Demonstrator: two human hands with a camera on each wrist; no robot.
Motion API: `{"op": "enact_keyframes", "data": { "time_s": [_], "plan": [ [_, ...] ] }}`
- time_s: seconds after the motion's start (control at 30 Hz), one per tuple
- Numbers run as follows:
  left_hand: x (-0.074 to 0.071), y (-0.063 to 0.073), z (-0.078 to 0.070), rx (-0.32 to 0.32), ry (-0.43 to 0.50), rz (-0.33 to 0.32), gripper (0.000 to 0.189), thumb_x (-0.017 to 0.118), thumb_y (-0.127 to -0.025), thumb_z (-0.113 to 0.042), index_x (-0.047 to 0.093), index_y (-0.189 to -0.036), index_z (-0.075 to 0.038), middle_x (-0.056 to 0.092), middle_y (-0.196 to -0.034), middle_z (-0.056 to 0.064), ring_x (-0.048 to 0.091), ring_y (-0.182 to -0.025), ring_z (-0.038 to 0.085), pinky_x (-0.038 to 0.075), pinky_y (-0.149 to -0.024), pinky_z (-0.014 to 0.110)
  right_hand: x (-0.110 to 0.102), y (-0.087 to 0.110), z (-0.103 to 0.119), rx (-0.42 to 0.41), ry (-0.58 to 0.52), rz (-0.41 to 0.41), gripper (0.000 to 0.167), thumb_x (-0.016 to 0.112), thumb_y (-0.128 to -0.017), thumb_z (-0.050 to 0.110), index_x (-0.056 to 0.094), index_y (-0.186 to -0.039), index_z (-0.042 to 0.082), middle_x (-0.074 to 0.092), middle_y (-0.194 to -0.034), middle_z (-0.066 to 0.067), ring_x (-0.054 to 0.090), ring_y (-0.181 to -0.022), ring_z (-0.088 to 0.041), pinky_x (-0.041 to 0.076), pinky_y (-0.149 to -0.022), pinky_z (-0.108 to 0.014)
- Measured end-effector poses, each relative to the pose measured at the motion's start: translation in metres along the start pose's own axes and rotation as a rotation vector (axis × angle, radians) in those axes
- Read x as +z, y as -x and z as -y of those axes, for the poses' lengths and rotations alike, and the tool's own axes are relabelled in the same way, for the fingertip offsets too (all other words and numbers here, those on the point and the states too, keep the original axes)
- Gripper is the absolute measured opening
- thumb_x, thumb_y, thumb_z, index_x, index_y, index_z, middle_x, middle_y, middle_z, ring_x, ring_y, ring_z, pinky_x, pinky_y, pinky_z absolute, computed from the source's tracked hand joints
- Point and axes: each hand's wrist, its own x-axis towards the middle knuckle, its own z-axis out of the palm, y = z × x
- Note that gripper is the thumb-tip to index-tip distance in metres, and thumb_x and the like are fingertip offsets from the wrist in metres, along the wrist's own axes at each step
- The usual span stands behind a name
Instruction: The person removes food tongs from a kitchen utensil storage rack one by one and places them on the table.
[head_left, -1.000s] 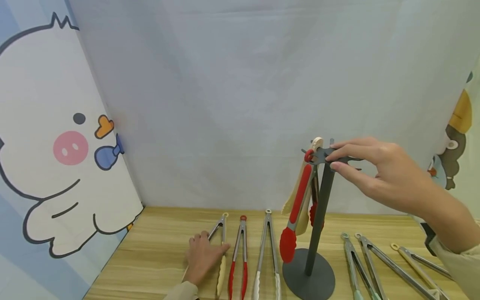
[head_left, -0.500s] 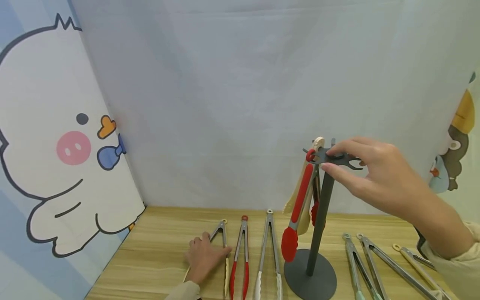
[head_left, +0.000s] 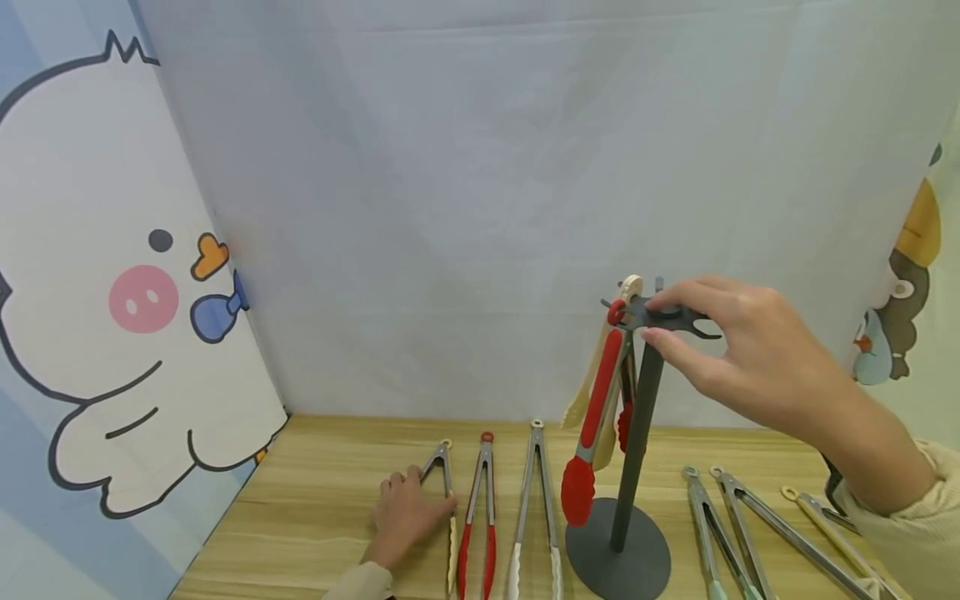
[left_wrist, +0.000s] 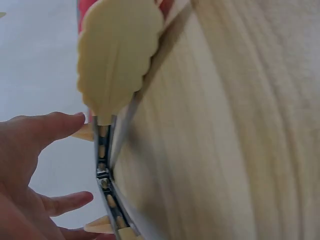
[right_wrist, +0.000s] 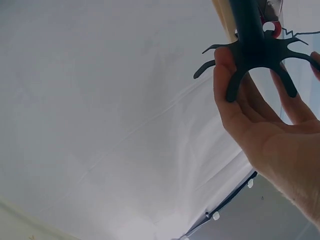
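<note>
My left hand (head_left: 408,517) is over pale yellow tongs (head_left: 452,542) lying spread on the table at left. In the left wrist view its thumb (left_wrist: 70,121) is at one arm of the yellow tongs (left_wrist: 117,55) and its fingers are at the other arm. My right hand (head_left: 757,358) pinches the hooked top (head_left: 667,317) of a dark grey utensil stand, thumb below and fingers above. The right wrist view shows the hooks (right_wrist: 255,60) from below. Red tongs (head_left: 600,400) and cream tongs (head_left: 581,404) hang from the stand's left side.
Red-tipped tongs (head_left: 487,475) and white-tipped tongs (head_left: 536,483) lie between my left hand and the round stand base (head_left: 645,550). Green-tipped tongs (head_left: 701,508) and several others lie at right. A pale cloth (head_left: 450,208) rises behind the wooden table (head_left: 315,467).
My right hand has shifted slightly left on the stand's top, and the right-side hooks sit at a different angle. The yellow tongs under my left hand have turned slightly.
</note>
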Motion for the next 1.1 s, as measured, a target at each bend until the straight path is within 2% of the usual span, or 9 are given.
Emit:
{"op": "enact_keyframes", "data": {
  "time_s": [0.07,0.27,0.4,0.57,0.73,0.93,1.1],
  "plan": [
    [-0.004,-0.001,-0.001,0.035,0.033,0.0,0.067,0.076,-0.069,-0.046,0.056,-0.116,-0.002,0.052,-0.102,0.019,0.048,-0.092,0.032,0.044,-0.063,0.048,0.0,0.001,0.0,-0.002,-0.004,0.004,0.021,0.067,-0.087,0.02,0.067,-0.107,0.013,0.064,-0.11,-0.008,0.058,-0.099,-0.029,0.044,-0.077,-0.051],
    [-0.014,-0.005,-0.01,0.118,0.169,0.013,0.057,0.077,-0.073,-0.027,0.054,-0.119,-0.001,0.049,-0.114,0.023,0.046,-0.105,0.037,0.047,-0.076,0.052,-0.002,0.001,-0.002,0.0,-0.015,0.027,0.022,0.067,-0.087,0.018,0.066,-0.109,0.014,0.062,-0.115,-0.009,0.056,-0.104,-0.03,0.043,-0.08,-0.052],
    [-0.021,-0.004,-0.023,0.134,0.234,-0.017,0.052,0.074,-0.076,-0.025,0.054,-0.121,-0.004,0.046,-0.122,0.022,0.044,-0.111,0.037,0.048,-0.072,0.051,-0.003,0.002,-0.003,0.004,-0.022,0.039,0.023,0.066,-0.088,0.018,0.066,-0.11,0.014,0.061,-0.117,-0.01,0.055,-0.106,-0.031,0.041,-0.082,-0.053],
    [-0.035,0.002,-0.041,0.209,0.362,-0.039,0.046,0.071,-0.081,-0.021,0.056,-0.121,-0.006,0.046,-0.127,0.022,0.043,-0.117,0.039,0.045,-0.08,0.054,-0.004,0.002,-0.004,0.001,-0.031,0.052,0.023,0.065,-0.088,0.016,0.065,-0.111,0.014,0.061,-0.117,-0.008,0.055,-0.107,-0.03,0.041,-0.082,-0.052],
    [-0.049,0.006,-0.059,0.261,0.466,0.016,0.049,0.072,-0.081,-0.022,0.055,-0.123,-0.003,0.051,-0.124,0.018,0.047,-0.115,0.037,0.043,-0.087,0.053,-0.007,0.002,-0.004,-0.004,-0.041,0.071,0.023,0.065,-0.088,0.014,0.065,-0.111,0.015,0.062,-0.115,-0.006,0.056,-0.107,-0.029,0.042,-0.082,-0.052],
    [-0.061,0.013,-0.08,0.29,0.577,0.048,0.048,0.074,-0.08,-0.022,0.056,-0.122,-0.006,0.057,-0.114,0.01,0.053,-0.103,0.027,0.048,-0.082,0.041,-0.008,0.002,-0.003,-0.01,-0.041,0.082,0.023,0.065,-0.088,0.013,0.065,-0.111,0.015,0.064,-0.113,-0.004,0.058,-0.103,-0.027,0.044,-0.08,-0.051],
    [-0.077,0.025,-0.1,0.373,0.718,0.084,0.044,0.073,-0.082,-0.022,0.058,-0.121,-0.009,0.06,-0.107,0.007,0.056,-0.099,0.022,0.051,-0.081,0.033,-0.009,0.003,-0.004,-0.012,-0.042,0.09,0.023,0.065,-0.088,0.012,0.065,-0.111,0.016,0.063,-0.114,-0.005,0.058,-0.104,-0.028,0.044,-0.08,-0.052]
  ]
}}
